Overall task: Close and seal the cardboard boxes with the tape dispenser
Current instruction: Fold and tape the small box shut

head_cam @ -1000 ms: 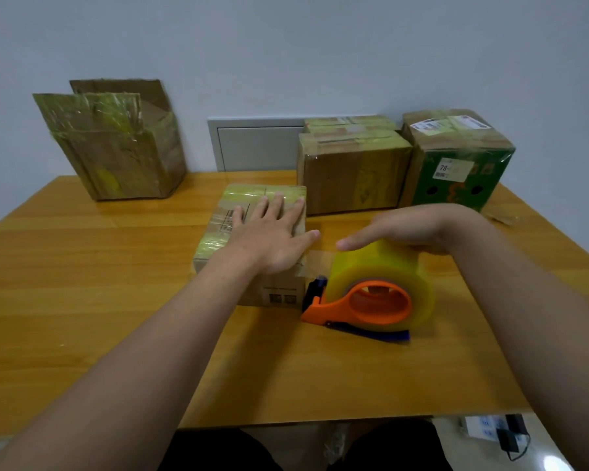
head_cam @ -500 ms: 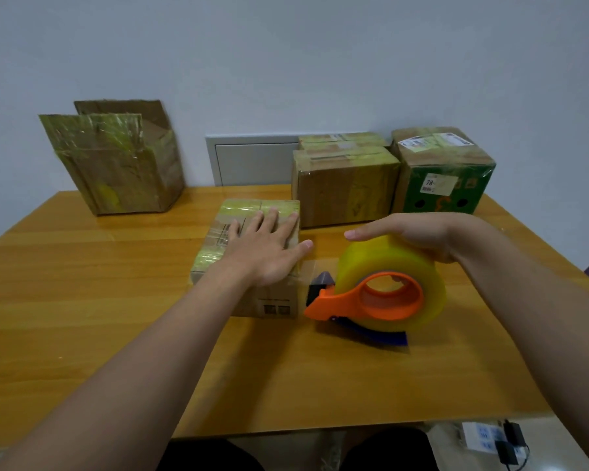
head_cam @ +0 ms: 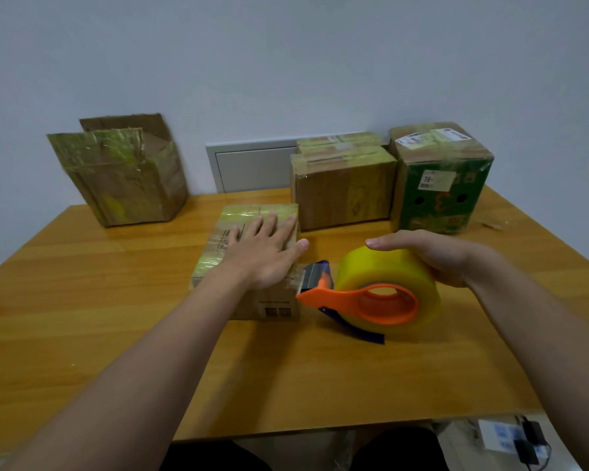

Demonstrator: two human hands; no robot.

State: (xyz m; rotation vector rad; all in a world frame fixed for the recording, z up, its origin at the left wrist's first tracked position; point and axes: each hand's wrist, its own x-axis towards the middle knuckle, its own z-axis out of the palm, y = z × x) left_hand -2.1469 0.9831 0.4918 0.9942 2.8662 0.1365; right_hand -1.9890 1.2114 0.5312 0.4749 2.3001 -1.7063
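where the left hand (head_cam: 262,254) presses, the small box (head_cam: 249,212) lies closed.

A wooden table (head_cam: 82,300) with a glossy orange-brown top stood against a plain pale wall (head_cam: 286,62). Behind the tabletop's far edge, near its middle, a grey rectangular panel (head_cam: 252,168) was set into the wall. A small brownish scrap (head_cam: 493,220) lay near the far right corner. On the floor past the near right corner sat a white power strip (head_cam: 497,436) with a black adapter (head_cam: 532,431) beside it.
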